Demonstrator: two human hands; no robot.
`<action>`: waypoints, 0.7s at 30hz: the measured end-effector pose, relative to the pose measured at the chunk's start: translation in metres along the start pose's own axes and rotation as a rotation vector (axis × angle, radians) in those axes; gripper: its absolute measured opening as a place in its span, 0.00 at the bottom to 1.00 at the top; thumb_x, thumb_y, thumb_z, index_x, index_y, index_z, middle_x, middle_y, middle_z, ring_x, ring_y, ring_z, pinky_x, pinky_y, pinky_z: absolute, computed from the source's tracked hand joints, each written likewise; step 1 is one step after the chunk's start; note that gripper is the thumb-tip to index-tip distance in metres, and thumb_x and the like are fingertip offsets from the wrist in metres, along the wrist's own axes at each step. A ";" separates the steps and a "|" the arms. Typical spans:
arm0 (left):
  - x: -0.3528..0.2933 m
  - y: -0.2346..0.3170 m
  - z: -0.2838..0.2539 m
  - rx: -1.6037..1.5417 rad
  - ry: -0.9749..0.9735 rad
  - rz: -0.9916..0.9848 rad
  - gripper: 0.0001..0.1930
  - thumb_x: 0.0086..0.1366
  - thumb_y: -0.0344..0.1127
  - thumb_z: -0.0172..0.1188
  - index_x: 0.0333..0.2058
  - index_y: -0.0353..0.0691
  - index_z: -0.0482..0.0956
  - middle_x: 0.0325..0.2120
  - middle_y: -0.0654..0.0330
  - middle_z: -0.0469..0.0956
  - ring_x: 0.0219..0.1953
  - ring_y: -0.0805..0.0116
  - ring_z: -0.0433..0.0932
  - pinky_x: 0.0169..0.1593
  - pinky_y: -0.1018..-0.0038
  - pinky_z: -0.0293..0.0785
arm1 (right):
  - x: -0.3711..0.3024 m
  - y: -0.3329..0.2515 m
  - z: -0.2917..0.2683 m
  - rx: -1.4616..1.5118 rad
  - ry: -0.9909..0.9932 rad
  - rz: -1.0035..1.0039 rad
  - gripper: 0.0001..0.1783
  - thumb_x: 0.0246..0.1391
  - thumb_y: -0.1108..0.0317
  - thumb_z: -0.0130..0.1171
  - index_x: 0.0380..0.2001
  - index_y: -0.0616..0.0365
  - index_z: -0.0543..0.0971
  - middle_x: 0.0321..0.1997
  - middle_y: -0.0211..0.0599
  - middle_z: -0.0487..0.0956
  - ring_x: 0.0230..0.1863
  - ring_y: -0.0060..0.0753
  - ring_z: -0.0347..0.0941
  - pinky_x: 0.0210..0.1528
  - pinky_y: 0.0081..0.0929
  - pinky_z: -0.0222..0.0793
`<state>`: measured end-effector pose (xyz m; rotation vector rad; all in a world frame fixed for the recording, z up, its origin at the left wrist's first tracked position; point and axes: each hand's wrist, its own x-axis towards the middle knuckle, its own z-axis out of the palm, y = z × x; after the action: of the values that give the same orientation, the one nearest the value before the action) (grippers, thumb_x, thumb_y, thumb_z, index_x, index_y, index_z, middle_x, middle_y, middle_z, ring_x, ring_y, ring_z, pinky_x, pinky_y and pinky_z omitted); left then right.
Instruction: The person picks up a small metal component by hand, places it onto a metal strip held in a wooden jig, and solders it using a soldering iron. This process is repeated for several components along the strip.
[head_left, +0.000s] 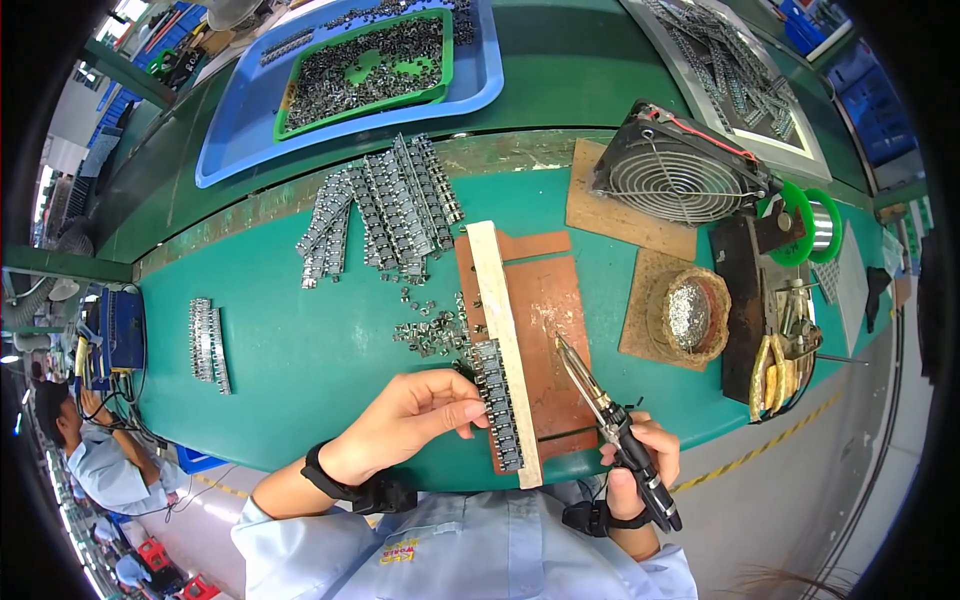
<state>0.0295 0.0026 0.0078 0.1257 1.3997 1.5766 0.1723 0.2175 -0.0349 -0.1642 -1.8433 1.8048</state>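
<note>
My right hand [645,460] is wrapped round the black handle of a soldering iron [595,400], its tip pointing up and left over a reddish-brown board [545,300]. A strip of small circuit boards [497,410] with black chips lies along the left side of a pale wooden bar [505,350]. My left hand [420,420] is closed at the strip's left edge, thumb and forefinger pressed together; what is between the fingertips is too small to make out. Loose small metal parts [430,335] are scattered just beyond this hand.
Circuit board strips [385,210] are piled at the back; more strips [208,345] lie left. A blue tray [485,75] bears a green tray [445,60] of small parts. On the right stand a fan [680,180], a solder spool [820,225] and a round pot [690,315].
</note>
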 end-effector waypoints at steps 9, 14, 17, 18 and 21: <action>0.000 0.000 -0.002 -0.050 -0.017 0.024 0.06 0.61 0.31 0.51 0.32 0.34 0.71 0.28 0.60 0.76 0.30 0.77 0.72 0.36 0.82 0.68 | 0.009 -0.027 -0.006 -0.035 -0.190 -0.078 0.22 0.35 0.62 0.66 0.32 0.63 0.72 0.17 0.37 0.74 0.18 0.31 0.67 0.29 0.30 0.63; 0.001 -0.002 -0.004 -0.068 -0.036 0.038 0.06 0.61 0.31 0.51 0.32 0.34 0.71 0.28 0.61 0.75 0.31 0.77 0.72 0.37 0.82 0.68 | 0.015 -0.033 -0.003 -0.105 -0.337 -0.058 0.21 0.32 0.60 0.67 0.29 0.62 0.75 0.16 0.34 0.74 0.16 0.30 0.68 0.29 0.29 0.64; 0.001 -0.003 -0.004 -0.069 -0.040 0.032 0.06 0.61 0.31 0.51 0.32 0.33 0.71 0.28 0.61 0.75 0.31 0.78 0.72 0.37 0.82 0.68 | 0.015 -0.033 -0.002 -0.132 -0.336 -0.070 0.21 0.32 0.59 0.68 0.29 0.62 0.76 0.16 0.33 0.75 0.15 0.30 0.68 0.29 0.28 0.65; 0.001 -0.003 -0.005 -0.066 -0.043 0.029 0.06 0.61 0.31 0.51 0.32 0.33 0.71 0.28 0.61 0.75 0.31 0.78 0.72 0.37 0.82 0.68 | 0.015 -0.032 -0.001 -0.136 -0.344 -0.071 0.21 0.32 0.59 0.67 0.29 0.61 0.76 0.16 0.33 0.75 0.15 0.30 0.68 0.29 0.28 0.65; 0.001 -0.005 -0.005 -0.069 -0.046 0.026 0.06 0.61 0.31 0.51 0.32 0.33 0.71 0.28 0.62 0.75 0.31 0.78 0.72 0.37 0.82 0.68 | 0.015 -0.031 0.000 -0.145 -0.362 -0.073 0.20 0.32 0.60 0.67 0.29 0.61 0.76 0.15 0.33 0.75 0.15 0.29 0.68 0.28 0.28 0.65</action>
<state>0.0288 -0.0009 0.0021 0.1385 1.3112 1.6321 0.1691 0.2215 -0.0008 0.1879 -2.1992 1.7362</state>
